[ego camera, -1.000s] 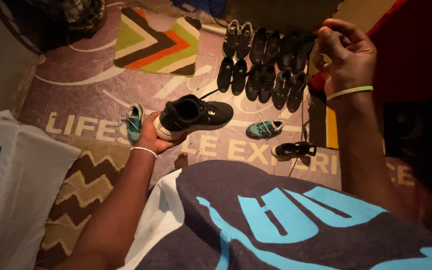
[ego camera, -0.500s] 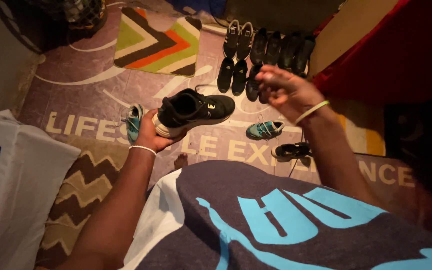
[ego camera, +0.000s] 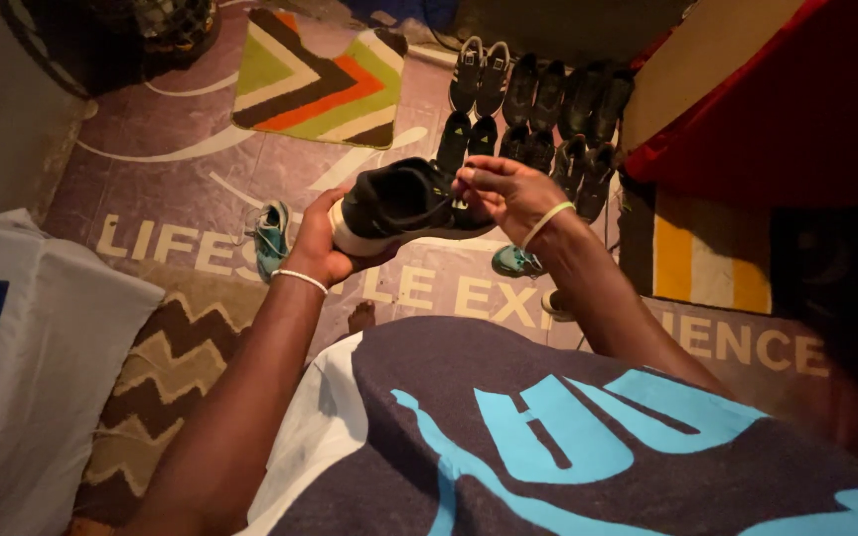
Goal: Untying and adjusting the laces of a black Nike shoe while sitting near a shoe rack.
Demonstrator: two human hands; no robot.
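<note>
Fingers of the left hand [ego camera: 315, 243] clasp the black shoe's [ego camera: 399, 203] heel steady; right hand [ego camera: 499, 189] should pinch its lace firmly.

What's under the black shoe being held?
The left hand cups the black shoe at the heel; the printed floor mat lies below. The right hand covers its toe end.

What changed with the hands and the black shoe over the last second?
The right hand came down from up by the red cloth and now pinches at the top of the black shoe. The left hand lifted the shoe slightly, still gripping its heel. The shoes on the floor and the striped mat stayed put.
</note>
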